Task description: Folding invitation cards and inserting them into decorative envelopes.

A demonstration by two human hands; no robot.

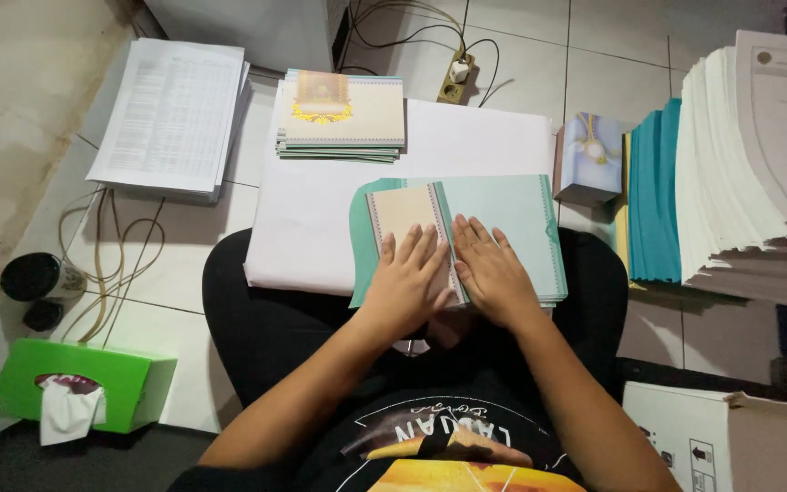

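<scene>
Left hand [409, 273] and right hand [494, 271], both open and flat, side by side on folded green cover [503, 219] atop lap; palms down along the fold, seemingly to crease it.

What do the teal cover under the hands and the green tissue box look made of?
The teal cover looks like thin card or heavy paper with a matte finish: it lies flat and folds at a crease under the left hand and right hand. The green tissue box seems to be smooth printed cardboard, with sharp edges.
</scene>
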